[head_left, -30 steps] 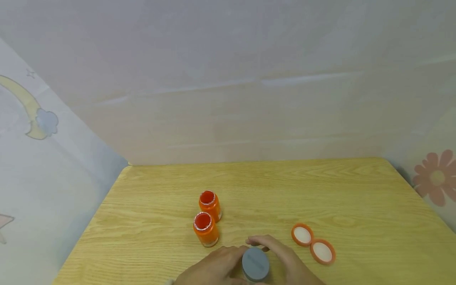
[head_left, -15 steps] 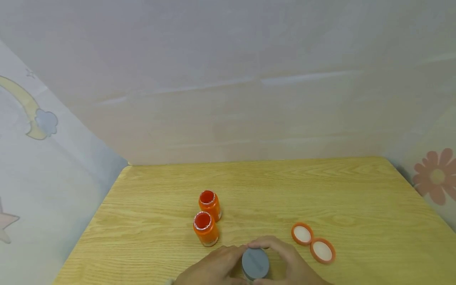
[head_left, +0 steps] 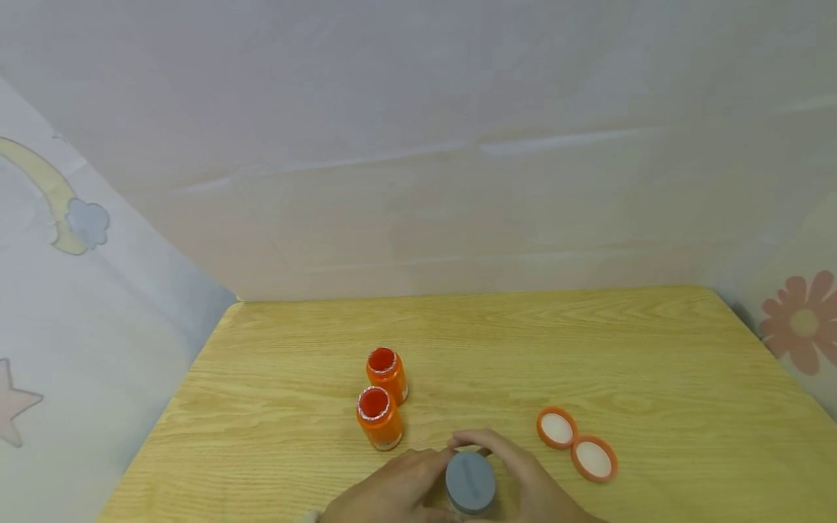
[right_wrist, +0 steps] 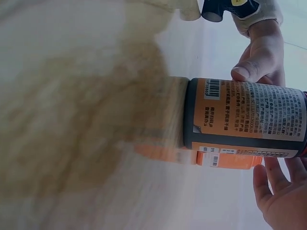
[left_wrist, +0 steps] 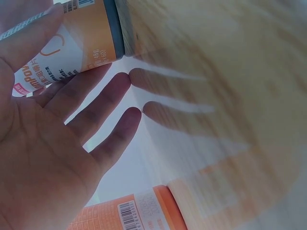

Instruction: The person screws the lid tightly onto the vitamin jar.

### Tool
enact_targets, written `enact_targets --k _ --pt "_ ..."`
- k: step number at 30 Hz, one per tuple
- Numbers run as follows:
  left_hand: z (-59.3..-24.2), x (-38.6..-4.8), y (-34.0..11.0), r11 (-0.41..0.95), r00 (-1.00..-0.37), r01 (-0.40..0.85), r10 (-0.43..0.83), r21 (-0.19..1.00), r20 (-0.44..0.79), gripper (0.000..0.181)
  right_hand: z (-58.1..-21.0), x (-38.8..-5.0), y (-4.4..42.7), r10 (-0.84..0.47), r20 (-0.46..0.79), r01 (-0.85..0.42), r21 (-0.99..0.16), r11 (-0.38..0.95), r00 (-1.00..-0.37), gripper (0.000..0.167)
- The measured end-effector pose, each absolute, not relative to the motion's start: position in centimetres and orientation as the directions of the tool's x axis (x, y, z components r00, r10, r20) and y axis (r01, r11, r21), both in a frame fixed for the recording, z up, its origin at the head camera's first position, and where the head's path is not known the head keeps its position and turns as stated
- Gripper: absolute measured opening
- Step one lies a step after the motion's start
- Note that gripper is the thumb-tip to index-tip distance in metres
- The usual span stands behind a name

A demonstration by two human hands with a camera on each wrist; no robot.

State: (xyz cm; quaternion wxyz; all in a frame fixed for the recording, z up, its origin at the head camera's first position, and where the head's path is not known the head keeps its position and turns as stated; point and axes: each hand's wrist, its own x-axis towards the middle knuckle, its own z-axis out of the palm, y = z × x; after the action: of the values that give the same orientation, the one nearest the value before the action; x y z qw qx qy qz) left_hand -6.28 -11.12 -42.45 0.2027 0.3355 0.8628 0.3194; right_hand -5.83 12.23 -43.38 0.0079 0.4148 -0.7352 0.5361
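Observation:
In the head view a grey-capped bottle stands between both hands at the bottom edge, a straight mark across its cap. The right wrist view shows its orange-and-white printed label and dark base on the wooden table. My left hand grips the bottle's body, thumb on one side and fingers behind, as the left wrist view shows at the bottle. My right hand curves its fingers round the cap; a small gap shows by the index fingertip. Contact at its thumb is mostly hidden.
Two uncapped orange bottles stand beyond the left hand, torn foil round their mouths. Two orange lids lie touching, white insides up, right of the right hand. A pale wall backs the table.
The mark on the grey cap has turned clockwise towards upright. My right index finger touched the cap edge half a second ago and now stands slightly off it. My left hand has stayed put.

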Motion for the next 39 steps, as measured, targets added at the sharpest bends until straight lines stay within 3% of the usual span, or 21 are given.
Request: enact_targets --k 7,16,24,31,39 --pt "-42.17 -6.31 -11.10 0.592 -0.698 0.406 0.693 0.696 -0.182 0.051 -43.44 -5.72 12.62 -0.620 0.464 -0.635 -0.769 0.073 -0.633 0.068" --pt "-42.42 -6.36 -11.13 0.560 -0.685 0.364 0.703 0.744 -0.194 0.056 -43.74 -5.55 12.04 -0.539 0.480 -0.610 -0.788 0.081 -0.692 0.062" --pt "-42.40 -6.19 -11.00 0.588 -0.708 0.400 0.686 0.703 -0.171 0.051 -44.13 -5.73 12.01 -0.519 0.517 -0.653 -0.750 0.108 -0.680 0.075" --pt "-42.39 -6.28 -11.07 0.583 -0.694 0.439 0.704 0.684 -0.154 0.058 -44.03 -5.59 12.31 -0.552 0.534 -0.681 -0.727 0.087 -0.640 0.070" --pt "-42.32 -6.32 -11.07 0.602 -0.702 0.387 0.684 0.698 -0.200 0.056 -43.91 -5.33 12.13 -0.516 0.505 -0.630 -0.772 0.090 -0.692 0.064"
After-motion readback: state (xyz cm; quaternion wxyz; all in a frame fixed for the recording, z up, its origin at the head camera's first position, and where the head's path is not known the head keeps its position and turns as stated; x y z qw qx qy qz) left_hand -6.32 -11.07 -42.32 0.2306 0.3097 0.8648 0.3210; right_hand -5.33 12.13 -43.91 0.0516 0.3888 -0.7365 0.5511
